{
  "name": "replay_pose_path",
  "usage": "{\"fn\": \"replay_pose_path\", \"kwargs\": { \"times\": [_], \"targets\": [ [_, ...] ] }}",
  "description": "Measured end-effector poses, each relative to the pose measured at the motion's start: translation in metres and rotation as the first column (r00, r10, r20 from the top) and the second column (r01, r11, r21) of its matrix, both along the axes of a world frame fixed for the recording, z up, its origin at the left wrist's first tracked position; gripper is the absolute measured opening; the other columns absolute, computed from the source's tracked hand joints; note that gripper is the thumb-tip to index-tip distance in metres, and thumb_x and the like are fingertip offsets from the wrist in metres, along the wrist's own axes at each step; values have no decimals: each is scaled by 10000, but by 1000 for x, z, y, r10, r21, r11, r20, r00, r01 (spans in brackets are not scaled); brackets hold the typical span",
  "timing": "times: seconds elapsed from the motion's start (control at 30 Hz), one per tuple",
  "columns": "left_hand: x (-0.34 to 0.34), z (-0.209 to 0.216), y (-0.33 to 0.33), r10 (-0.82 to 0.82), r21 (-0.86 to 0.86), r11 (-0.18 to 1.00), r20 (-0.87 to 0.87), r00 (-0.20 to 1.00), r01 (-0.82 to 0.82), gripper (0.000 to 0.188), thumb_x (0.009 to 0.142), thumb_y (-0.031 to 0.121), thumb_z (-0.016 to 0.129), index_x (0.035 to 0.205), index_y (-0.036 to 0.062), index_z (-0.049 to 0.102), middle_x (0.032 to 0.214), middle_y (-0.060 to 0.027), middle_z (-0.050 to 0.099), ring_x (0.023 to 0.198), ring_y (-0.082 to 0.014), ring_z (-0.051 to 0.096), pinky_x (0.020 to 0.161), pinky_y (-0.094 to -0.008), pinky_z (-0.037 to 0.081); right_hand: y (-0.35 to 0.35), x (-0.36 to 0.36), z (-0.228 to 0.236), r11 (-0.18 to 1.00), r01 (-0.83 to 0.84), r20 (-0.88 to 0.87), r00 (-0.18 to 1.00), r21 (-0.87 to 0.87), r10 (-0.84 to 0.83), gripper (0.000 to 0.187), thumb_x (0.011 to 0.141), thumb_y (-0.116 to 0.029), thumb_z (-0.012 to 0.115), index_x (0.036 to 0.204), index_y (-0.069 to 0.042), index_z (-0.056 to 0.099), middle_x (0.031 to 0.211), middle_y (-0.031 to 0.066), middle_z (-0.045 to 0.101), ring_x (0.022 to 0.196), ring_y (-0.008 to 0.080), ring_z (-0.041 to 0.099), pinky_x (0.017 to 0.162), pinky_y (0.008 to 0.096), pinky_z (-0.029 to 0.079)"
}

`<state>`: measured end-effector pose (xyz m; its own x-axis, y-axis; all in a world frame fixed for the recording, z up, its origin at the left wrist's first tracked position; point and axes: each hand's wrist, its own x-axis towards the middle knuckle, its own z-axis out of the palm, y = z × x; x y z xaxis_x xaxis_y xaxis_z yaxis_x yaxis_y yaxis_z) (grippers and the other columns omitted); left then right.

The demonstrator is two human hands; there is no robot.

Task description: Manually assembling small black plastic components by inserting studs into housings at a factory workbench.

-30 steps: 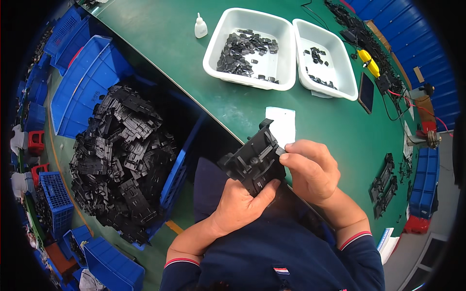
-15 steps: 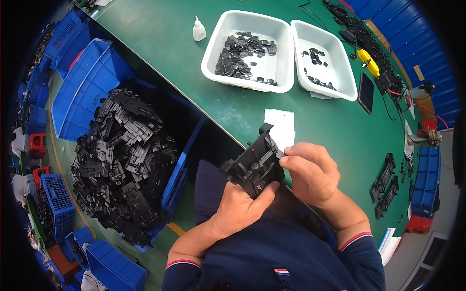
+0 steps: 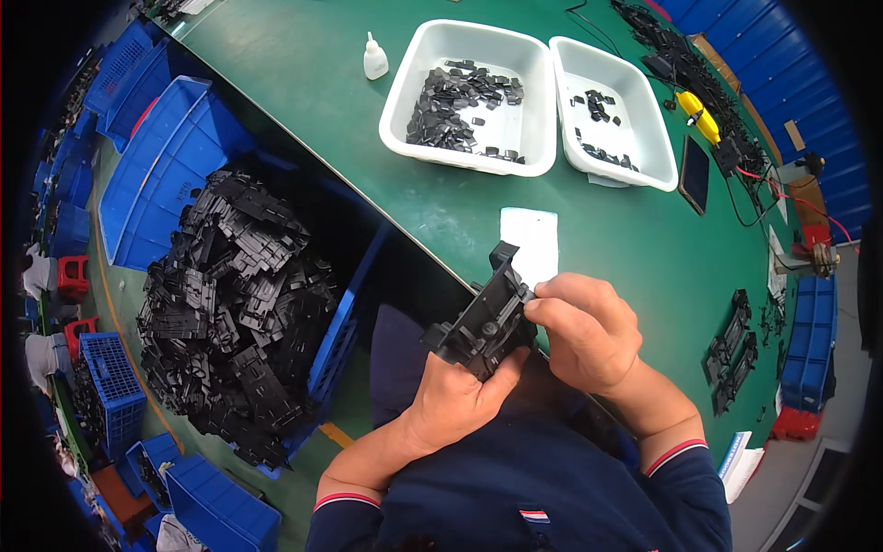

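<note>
My left hand (image 3: 460,396) grips a black moulded plastic part (image 3: 487,317) from below, its thumb lying across the lower end. The part is tilted, with a raised block at its top end and a round boss near its middle. Thumb and fingers of my right hand (image 3: 593,331) are pinched together at the part's right edge. A small dark piece seems to be between those fingertips, too hidden to name. Just beyond the part, a white sheet (image 3: 531,241) lies on the green table (image 3: 441,221).
Two white tubs (image 3: 395,120) (image 3: 667,170) hold small black pieces. Nearby are a white dropper bottle (image 3: 374,60) and a phone (image 3: 693,175). More black parts (image 3: 731,354) lie at right. Left of the table, a blue crate (image 3: 152,184) stands by a heap of black parts (image 3: 235,313).
The black part has turned slightly in my left hand, and its top end sits a little lower. My right fingertips stay at its edge, shifted slightly left.
</note>
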<state>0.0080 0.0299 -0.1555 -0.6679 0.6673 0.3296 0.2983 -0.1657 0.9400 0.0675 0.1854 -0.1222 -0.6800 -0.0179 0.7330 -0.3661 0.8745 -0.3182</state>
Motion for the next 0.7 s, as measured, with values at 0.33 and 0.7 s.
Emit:
{"fn": "replay_pose_path", "kwargs": {
  "times": [0.33,0.7],
  "targets": [
    [-2,0,-9,-69,-53,994,384,921,97,129,868,59,638,977,-9,642,792,-47,666,704,-102,614,621,-276,491,0,-7,-5,997,-18,67,997,-75,23,371,627,111,682,972,-21,673,924,120,626,668,201,625,558,284,527],
    [-27,-7,-19,-120,8,987,697,707,159,143,891,79,625,994,-12,663,887,-29,680,807,-70,605,727,-239,500,66,-127,20,962,238,416,895,-135,-162,123,795,-30,640,904,-6,691,857,158,682,738,304,660,693,360,526]
  ]
}}
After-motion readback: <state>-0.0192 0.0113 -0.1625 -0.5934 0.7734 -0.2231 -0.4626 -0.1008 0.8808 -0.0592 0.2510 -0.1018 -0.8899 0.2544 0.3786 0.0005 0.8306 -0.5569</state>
